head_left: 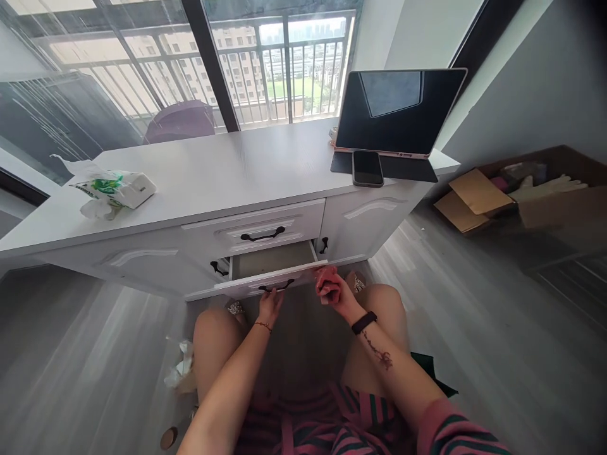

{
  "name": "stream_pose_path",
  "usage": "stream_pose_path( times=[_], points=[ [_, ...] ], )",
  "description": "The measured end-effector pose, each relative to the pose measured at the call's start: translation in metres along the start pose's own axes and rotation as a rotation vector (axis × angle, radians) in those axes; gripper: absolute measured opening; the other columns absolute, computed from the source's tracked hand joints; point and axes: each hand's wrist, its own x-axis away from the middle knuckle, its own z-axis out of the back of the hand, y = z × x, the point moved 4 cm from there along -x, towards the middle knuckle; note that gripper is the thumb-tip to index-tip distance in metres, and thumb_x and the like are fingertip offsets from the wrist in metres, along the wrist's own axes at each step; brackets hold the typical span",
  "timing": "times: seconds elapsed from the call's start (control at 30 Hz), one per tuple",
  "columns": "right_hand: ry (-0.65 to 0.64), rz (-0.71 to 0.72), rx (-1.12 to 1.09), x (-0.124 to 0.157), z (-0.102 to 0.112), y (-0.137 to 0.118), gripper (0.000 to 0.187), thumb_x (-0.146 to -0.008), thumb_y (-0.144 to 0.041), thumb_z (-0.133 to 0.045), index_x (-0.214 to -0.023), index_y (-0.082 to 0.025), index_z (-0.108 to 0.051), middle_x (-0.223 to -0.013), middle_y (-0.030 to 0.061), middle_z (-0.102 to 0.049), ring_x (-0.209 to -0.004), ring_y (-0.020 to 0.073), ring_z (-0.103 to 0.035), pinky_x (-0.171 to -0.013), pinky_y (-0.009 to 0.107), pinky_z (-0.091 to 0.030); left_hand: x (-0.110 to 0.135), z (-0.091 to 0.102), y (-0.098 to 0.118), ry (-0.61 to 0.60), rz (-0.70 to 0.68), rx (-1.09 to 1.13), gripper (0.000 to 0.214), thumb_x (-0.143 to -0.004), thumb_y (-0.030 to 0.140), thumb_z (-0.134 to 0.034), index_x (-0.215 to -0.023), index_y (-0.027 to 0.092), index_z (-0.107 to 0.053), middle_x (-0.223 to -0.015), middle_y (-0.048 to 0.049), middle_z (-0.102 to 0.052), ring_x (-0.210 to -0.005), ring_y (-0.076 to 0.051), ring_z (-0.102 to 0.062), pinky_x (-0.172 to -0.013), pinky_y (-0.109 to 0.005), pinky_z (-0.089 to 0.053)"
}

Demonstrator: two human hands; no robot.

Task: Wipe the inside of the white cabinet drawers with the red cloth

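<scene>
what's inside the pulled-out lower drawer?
The lower drawer shows its pale bottom, with a tiny dark speck near the front, too small to identify. Its rear runs under the upper drawer, out of sight; the strip right behind its front panel is hidden too.

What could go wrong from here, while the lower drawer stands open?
The red cloth in the right hand is close to the open lower drawer; it might get caught if the drawer shuts. The phone lies by the front edge of the cabinet top; a hard tug from the left hand at the drawer handle could perhaps shake it off.
</scene>
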Motion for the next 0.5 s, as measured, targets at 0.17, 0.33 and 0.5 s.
stream_pose_path(
  times=[0.17, 0.33, 0.5],
  points=[
    [0.012, -0.081, -0.013, -0.003, -0.008, 0.005, 0.024, -0.076, -0.04, -0.053, -0.066, -0.02, -0.06, -0.06, 0.0034, -0.064, -0.054, 0.0153, -0.059, -0.055, 0.026, -0.049, -0.022, -0.021, 0.015, 0.022, -0.016, -0.007, 0.024, -0.079, -0.003, -0.06, -0.07, 0.018, -0.053, -0.086, -0.0057, -0.063, -0.1, -0.021, -0.065, -0.084, -0.033, -0.056],
    [-0.028, -0.118, -0.007, -0.009, -0.015, 0.01, 0.031, -0.079, -0.043, -0.048, -0.063, -0.02, -0.06, -0.06, 0.0056, -0.064, -0.053, 0.0159, -0.058, -0.054, 0.027, -0.048, -0.04, -0.04, 0.03, 0.012, -0.028, -0.021, 0.022, -0.083, 0.0, -0.056, -0.071, 0.018, -0.051, -0.096, -0.0088, -0.063, -0.107, -0.022, -0.062, -0.074, -0.028, -0.058],
    [-0.027, -0.119, 0.014, -0.013, -0.017, 0.017, 0.028, -0.076, -0.048, -0.052, -0.07, -0.021, -0.06, -0.061, 0.003, -0.063, -0.049, 0.0152, -0.055, -0.05, 0.027, -0.045, -0.058, -0.061, 0.038, 0.014, -0.066, -0.028, 0.023, -0.084, 0.003, -0.055, -0.07, 0.02, -0.049, -0.1, -0.0076, -0.062, -0.111, -0.021, -0.06, -0.078, -0.029, -0.058]
  ],
)
